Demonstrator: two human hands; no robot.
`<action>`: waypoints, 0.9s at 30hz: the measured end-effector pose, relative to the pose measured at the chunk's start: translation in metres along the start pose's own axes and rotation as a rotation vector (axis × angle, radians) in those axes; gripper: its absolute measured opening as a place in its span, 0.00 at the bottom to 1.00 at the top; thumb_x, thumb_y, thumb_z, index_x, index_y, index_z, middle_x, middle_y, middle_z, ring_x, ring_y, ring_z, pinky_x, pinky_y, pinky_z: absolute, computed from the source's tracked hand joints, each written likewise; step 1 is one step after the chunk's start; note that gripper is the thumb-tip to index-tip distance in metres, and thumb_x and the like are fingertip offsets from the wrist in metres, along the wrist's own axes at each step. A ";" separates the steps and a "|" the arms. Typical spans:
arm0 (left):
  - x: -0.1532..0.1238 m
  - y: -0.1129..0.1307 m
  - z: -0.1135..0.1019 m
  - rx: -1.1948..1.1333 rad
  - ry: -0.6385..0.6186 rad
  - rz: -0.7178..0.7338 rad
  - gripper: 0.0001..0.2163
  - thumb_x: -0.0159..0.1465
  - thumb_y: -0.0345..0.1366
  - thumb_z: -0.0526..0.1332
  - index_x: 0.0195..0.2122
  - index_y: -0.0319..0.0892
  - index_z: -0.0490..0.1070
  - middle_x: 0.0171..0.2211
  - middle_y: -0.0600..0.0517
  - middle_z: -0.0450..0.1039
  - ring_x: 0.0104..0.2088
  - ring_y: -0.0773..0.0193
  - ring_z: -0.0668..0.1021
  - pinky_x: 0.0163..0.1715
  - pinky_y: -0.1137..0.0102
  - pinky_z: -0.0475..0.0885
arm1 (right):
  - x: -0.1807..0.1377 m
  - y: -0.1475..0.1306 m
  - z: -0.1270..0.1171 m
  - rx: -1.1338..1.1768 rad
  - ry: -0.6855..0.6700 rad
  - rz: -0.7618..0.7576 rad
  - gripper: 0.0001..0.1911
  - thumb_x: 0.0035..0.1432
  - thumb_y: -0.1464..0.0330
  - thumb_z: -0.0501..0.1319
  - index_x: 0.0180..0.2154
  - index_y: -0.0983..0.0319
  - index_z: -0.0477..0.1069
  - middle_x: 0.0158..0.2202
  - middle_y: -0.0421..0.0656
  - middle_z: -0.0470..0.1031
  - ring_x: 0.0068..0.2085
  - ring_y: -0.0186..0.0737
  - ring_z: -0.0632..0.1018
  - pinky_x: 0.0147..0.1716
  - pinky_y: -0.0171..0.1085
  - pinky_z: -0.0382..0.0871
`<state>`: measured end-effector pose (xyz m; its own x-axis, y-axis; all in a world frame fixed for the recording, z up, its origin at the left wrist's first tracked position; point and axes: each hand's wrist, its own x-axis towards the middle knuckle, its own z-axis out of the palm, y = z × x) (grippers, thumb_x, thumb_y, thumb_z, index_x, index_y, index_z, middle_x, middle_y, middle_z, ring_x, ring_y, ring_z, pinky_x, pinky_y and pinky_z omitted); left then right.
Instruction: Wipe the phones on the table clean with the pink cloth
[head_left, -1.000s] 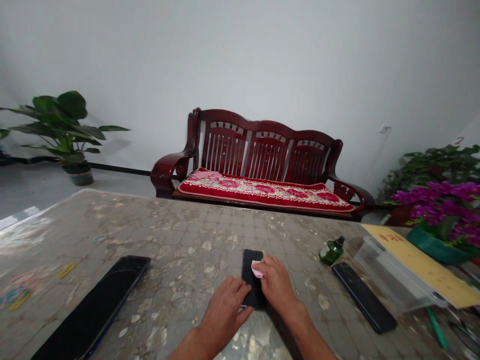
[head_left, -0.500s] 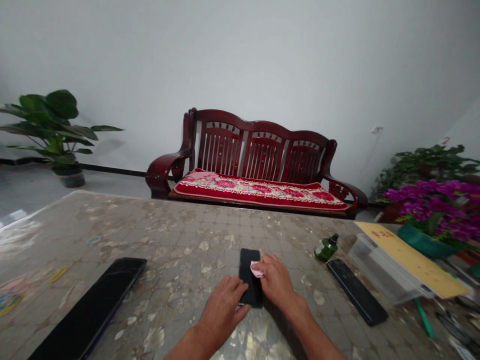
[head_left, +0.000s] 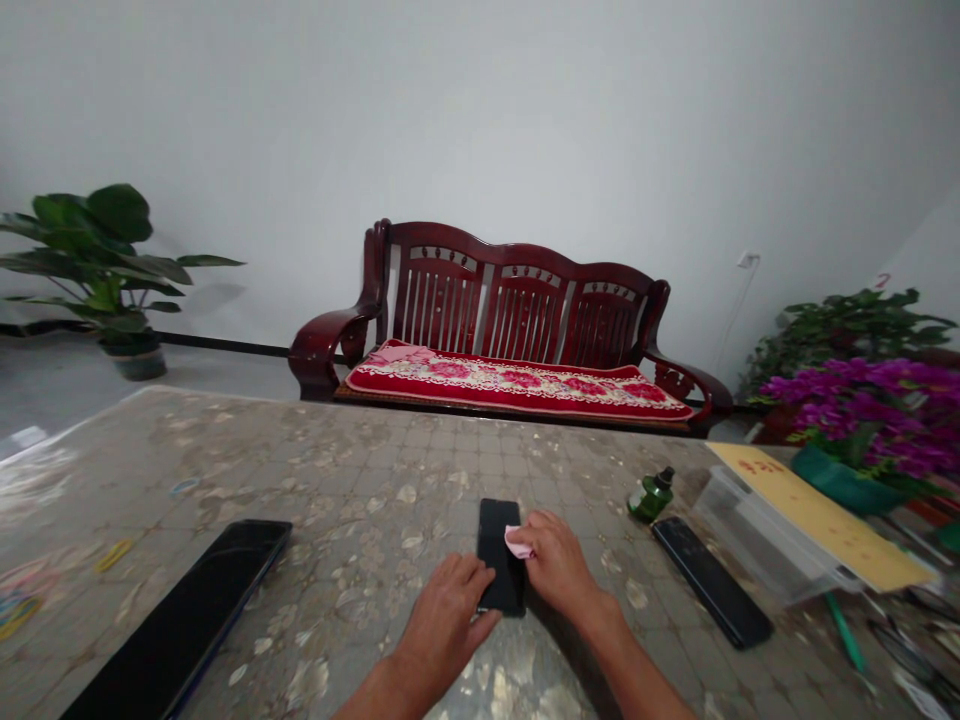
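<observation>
A black phone lies screen up on the patterned table. My left hand rests flat beside it, fingers together, with the fingertips pressing on the phone's near left edge. My right hand is closed round a small pink cloth and presses it on the phone's right side.
A large black tablet lies at the left. A second black phone and a small green bottle are at the right, with a clear plastic box, a yellow envelope and purple flowers. A wooden bench stands behind the table.
The hands keep their places on the phone; the pink cloth has shifted only slightly. The camera view has drifted a little.
</observation>
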<state>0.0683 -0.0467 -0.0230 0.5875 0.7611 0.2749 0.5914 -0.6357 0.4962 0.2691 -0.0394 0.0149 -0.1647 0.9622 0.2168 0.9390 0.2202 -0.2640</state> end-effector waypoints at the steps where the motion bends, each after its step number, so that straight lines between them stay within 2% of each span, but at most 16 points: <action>1: 0.000 0.000 0.001 0.003 0.005 0.003 0.16 0.59 0.29 0.67 0.49 0.43 0.74 0.45 0.47 0.75 0.46 0.52 0.75 0.49 0.59 0.71 | 0.001 0.001 0.000 0.003 -0.005 0.000 0.18 0.59 0.79 0.54 0.37 0.56 0.79 0.33 0.41 0.74 0.40 0.39 0.70 0.40 0.34 0.56; 7: 0.001 0.000 0.002 0.029 -0.007 0.005 0.16 0.58 0.28 0.67 0.49 0.42 0.74 0.45 0.47 0.75 0.46 0.53 0.75 0.49 0.60 0.71 | 0.024 0.007 0.003 -0.060 -0.016 0.077 0.18 0.61 0.78 0.54 0.40 0.57 0.80 0.36 0.44 0.74 0.41 0.41 0.71 0.40 0.35 0.56; 12: 0.001 0.000 0.001 0.014 -0.007 0.004 0.16 0.59 0.28 0.67 0.48 0.42 0.74 0.45 0.48 0.75 0.46 0.53 0.75 0.49 0.60 0.71 | 0.010 0.002 0.001 -0.043 -0.055 0.027 0.16 0.59 0.79 0.55 0.34 0.57 0.79 0.32 0.42 0.72 0.39 0.40 0.70 0.37 0.35 0.55; 15: 0.001 0.000 0.001 0.016 -0.011 -0.004 0.16 0.58 0.29 0.67 0.48 0.42 0.74 0.45 0.48 0.75 0.46 0.52 0.75 0.49 0.59 0.71 | 0.001 -0.001 -0.001 -0.015 -0.071 -0.009 0.16 0.58 0.80 0.55 0.34 0.57 0.79 0.32 0.41 0.72 0.38 0.39 0.70 0.37 0.35 0.54; 22: 0.001 0.001 0.003 0.023 -0.029 -0.024 0.15 0.59 0.29 0.67 0.48 0.43 0.74 0.46 0.48 0.75 0.47 0.53 0.74 0.50 0.61 0.70 | 0.021 -0.008 0.001 -0.103 -0.031 0.066 0.16 0.62 0.77 0.54 0.35 0.57 0.79 0.34 0.43 0.74 0.40 0.41 0.70 0.38 0.36 0.55; 27: 0.001 0.003 -0.001 0.010 -0.047 -0.034 0.15 0.60 0.29 0.67 0.48 0.42 0.74 0.46 0.48 0.74 0.47 0.53 0.74 0.50 0.60 0.70 | 0.018 -0.015 0.005 -0.039 -0.038 -0.052 0.16 0.59 0.79 0.55 0.34 0.56 0.78 0.33 0.42 0.73 0.40 0.40 0.69 0.40 0.36 0.55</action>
<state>0.0702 -0.0481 -0.0208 0.5921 0.7756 0.2189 0.6168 -0.6110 0.4962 0.2501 -0.0246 0.0178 -0.2239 0.9552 0.1935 0.9400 0.2641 -0.2161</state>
